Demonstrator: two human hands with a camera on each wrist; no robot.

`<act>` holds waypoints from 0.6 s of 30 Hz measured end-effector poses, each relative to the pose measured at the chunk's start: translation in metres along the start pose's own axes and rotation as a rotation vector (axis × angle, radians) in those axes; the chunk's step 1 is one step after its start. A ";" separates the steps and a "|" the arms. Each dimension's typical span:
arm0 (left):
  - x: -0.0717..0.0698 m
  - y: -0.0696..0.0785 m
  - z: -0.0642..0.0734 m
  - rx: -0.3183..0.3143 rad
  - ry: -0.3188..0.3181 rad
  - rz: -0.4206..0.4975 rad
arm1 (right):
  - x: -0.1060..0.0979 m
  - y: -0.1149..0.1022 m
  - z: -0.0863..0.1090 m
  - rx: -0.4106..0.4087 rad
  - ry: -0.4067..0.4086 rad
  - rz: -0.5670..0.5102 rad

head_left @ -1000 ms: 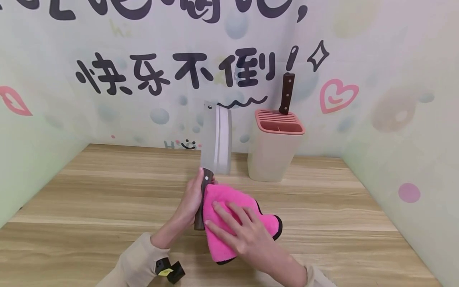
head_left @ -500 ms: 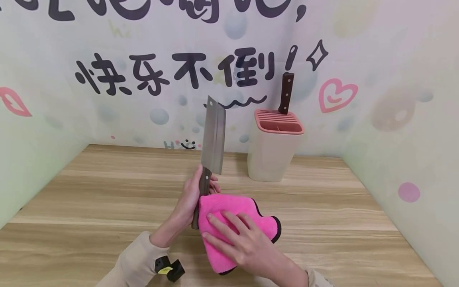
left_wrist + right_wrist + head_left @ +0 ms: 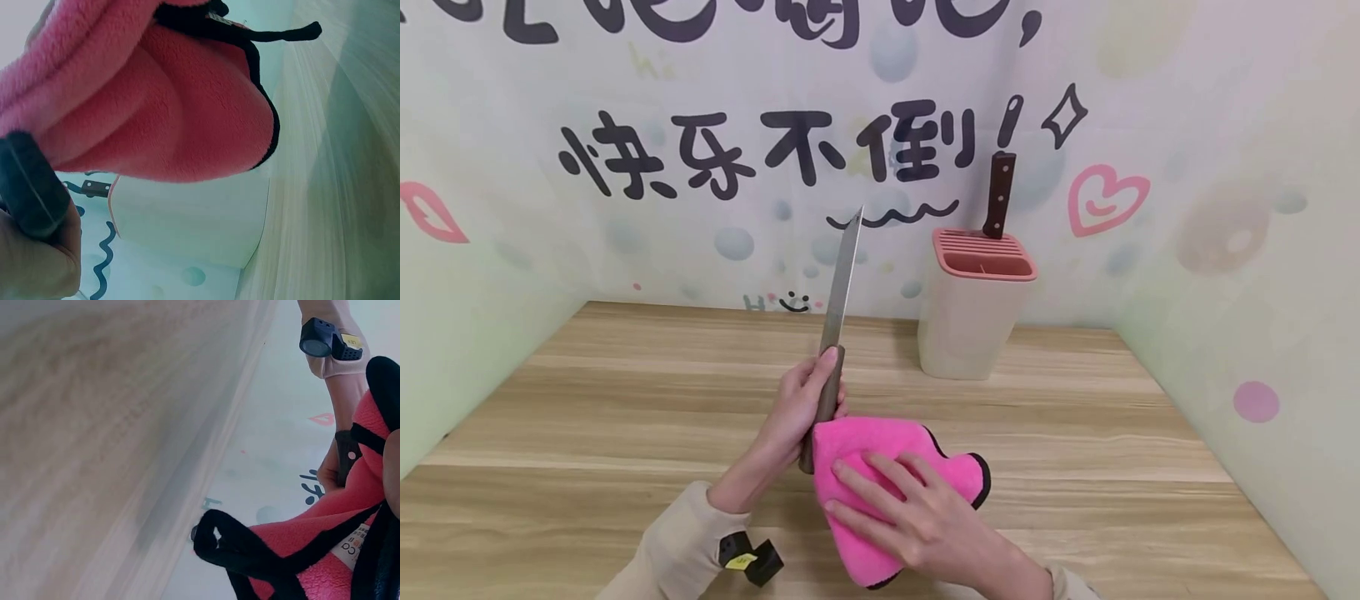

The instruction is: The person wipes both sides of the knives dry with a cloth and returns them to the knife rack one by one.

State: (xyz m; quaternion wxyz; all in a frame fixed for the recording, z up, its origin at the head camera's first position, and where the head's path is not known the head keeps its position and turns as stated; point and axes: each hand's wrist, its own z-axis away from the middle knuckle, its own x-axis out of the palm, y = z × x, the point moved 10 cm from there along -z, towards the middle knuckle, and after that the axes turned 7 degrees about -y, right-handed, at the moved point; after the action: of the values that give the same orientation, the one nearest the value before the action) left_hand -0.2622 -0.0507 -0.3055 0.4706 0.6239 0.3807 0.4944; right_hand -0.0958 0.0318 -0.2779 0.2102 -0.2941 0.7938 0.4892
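Note:
In the head view my left hand (image 3: 793,404) grips the dark handle of a cleaver (image 3: 842,287), its thumb lying along the handle. The blade points up and away, turned nearly edge-on. My right hand (image 3: 917,517) holds a folded pink cloth (image 3: 880,435) with black edging, fingers spread over its top. One edge of this cloth covers part of the handle's lower right side, whose butt shows to the left. Close up in the left wrist view are the handle end (image 3: 34,187) and the cloth's underside (image 3: 200,119). Most of my right thumb's hold is hidden.
A cream knife block (image 3: 966,321) with a pink slotted top stands at the back right of the wooden table (image 3: 625,400). One brown-handled knife (image 3: 1000,196) sits upright in it. A printed wall sheet (image 3: 715,250) closes off the back.
The cleaver has rotated in my left hand, from its broad face showing to nearly edge-on, its tip shifting right. The pink cloth and right hand have slid down along the handle.

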 end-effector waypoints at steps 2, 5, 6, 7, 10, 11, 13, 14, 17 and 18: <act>-0.004 0.001 0.000 -0.002 0.021 -0.076 | -0.002 0.002 0.001 0.000 0.028 0.016; -0.007 0.002 0.001 0.000 0.050 -0.187 | -0.009 0.007 0.000 0.011 0.077 0.040; -0.008 0.003 0.001 0.001 0.054 -0.215 | -0.012 0.010 0.000 0.021 0.093 0.039; -0.008 0.003 0.001 0.003 0.058 -0.236 | -0.015 0.014 -0.001 0.034 0.109 0.041; -0.008 0.004 0.000 0.013 0.057 -0.268 | -0.023 0.025 -0.005 0.079 0.164 0.045; -0.007 0.004 0.000 0.017 0.049 -0.270 | -0.025 0.030 -0.006 0.097 0.177 0.043; -0.005 0.004 0.000 0.022 0.035 -0.278 | -0.028 0.037 -0.008 0.129 0.204 0.044; -0.004 0.004 0.000 0.025 0.028 -0.278 | -0.028 0.040 -0.009 0.143 0.210 0.044; -0.001 0.003 0.000 0.033 0.015 -0.292 | -0.026 0.047 -0.012 0.177 0.212 0.035; -0.002 0.003 0.000 0.035 0.020 -0.300 | -0.024 0.048 -0.013 0.186 0.205 0.034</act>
State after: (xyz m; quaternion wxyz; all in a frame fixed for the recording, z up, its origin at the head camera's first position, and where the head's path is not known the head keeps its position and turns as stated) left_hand -0.2622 -0.0532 -0.3029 0.5245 0.5631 0.4830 0.4178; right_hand -0.1107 0.0435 -0.2259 0.1461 -0.3080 0.8579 0.3845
